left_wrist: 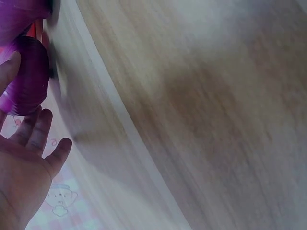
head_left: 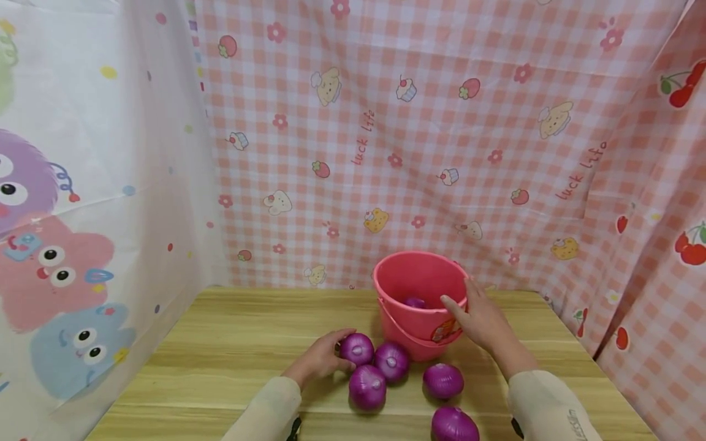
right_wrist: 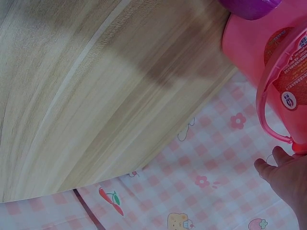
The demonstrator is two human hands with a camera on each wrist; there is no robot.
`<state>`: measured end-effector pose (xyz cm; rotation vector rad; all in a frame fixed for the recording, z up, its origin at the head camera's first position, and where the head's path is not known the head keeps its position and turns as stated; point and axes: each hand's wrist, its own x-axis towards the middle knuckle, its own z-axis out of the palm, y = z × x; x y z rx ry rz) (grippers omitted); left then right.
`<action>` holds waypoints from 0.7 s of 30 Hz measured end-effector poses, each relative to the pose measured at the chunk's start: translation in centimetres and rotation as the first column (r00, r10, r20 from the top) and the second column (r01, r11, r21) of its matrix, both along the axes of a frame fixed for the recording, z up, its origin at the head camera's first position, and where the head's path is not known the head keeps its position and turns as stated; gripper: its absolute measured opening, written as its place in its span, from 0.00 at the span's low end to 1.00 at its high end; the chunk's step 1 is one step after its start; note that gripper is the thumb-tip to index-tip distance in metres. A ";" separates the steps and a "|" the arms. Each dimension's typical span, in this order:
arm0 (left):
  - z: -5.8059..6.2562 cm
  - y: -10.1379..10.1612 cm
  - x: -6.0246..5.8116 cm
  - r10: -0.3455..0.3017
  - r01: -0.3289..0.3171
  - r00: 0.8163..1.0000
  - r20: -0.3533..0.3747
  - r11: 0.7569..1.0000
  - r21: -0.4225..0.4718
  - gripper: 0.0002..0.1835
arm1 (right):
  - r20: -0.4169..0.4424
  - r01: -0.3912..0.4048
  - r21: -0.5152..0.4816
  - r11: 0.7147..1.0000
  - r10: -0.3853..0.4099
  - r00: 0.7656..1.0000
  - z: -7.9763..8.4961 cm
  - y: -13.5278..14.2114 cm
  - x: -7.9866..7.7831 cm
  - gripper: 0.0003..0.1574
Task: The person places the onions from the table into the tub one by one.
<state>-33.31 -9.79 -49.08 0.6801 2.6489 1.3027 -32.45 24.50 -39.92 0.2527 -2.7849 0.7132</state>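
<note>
My left hand (head_left: 322,355) has its thumb and fingers around the sides of a red onion (head_left: 356,350) on the table; in the left wrist view the thumb lies against that onion (left_wrist: 28,79) and the little finger stands away. Two more red onions sit close to it, one to the right (head_left: 391,362) and one in front (head_left: 368,388). My right hand (head_left: 485,318) holds the rim of a pink bucket (head_left: 394,321) at its right side, thumb toward the front. Inside the bucket, part of a red onion (head_left: 415,302) shows. The bucket's handle (right_wrist: 261,103) hangs down.
Two other red onions lie in front of the bucket, a nearer one (head_left: 455,425) and a farther one (head_left: 444,381). The wooden table (head_left: 231,349) meets a pink checked cloth (head_left: 353,184) behind it. A white cartoon cloth (head_left: 149,245) hangs on the left.
</note>
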 end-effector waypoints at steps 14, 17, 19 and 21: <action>0.1 -1.4 -0.3 0.090 -0.094 0.994 -0.063 0.994 -0.058 0.37 | 0.023 0.008 0.006 1.000 -0.008 1.000 0.3 -0.2 0.3 0.58; 0.0 -1.6 -0.4 0.098 -0.101 0.994 -0.044 0.993 -0.063 0.38 | 0.029 0.009 0.006 1.000 -0.010 1.000 0.3 -0.2 0.3 0.57; 0.0 -1.6 -0.4 0.093 -0.095 0.995 -0.034 0.994 -0.060 0.38 | 0.032 0.010 0.004 1.000 -0.010 0.999 0.3 -0.2 0.3 0.57; 0.0 -1.6 -0.3 0.088 -0.089 0.996 -0.025 0.994 -0.068 0.38 | 0.038 0.011 0.004 1.000 -0.011 0.999 0.3 -0.2 0.4 0.57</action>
